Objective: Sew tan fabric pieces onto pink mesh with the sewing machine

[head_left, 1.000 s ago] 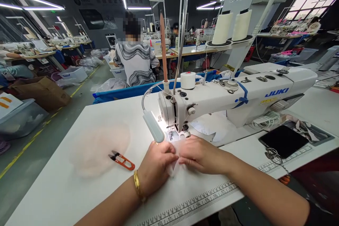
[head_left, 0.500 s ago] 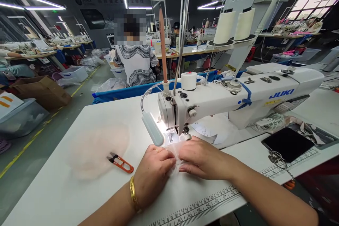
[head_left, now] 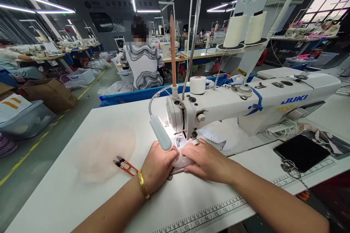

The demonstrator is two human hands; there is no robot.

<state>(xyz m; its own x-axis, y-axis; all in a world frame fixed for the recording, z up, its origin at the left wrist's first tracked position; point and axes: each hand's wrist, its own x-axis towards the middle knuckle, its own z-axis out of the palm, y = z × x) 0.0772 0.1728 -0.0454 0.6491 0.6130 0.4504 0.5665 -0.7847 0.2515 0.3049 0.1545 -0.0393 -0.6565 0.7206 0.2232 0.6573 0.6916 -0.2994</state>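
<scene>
Sheer white fabric [head_left: 182, 160] lies just in front of the needle area of a white sewing machine [head_left: 224, 105]. My left hand [head_left: 159, 164] grips its left edge, fingers closed. My right hand [head_left: 206, 160] holds the right side, fingers bent and pressed together on the cloth. A small lamp [head_left: 162, 133] hangs beside the needle, over the left fingertips. Orange-handled thread snips [head_left: 127, 166] lie left of my left wrist, near a pale sheer fabric piece [head_left: 105, 153].
A black phone [head_left: 301, 151] with a key chain rests at the right. A ruler strip [head_left: 218, 211] runs along the front edge. Thread cones [head_left: 233, 31] stand behind the machine. A person [head_left: 142, 62] sits ahead, beyond a blue cloth [head_left: 128, 96].
Both hands have moved nearer the needle with the fabric, which is now bunched closer between them. The left hand has turned, its fingers now under the lamp. The view has shifted slightly.
</scene>
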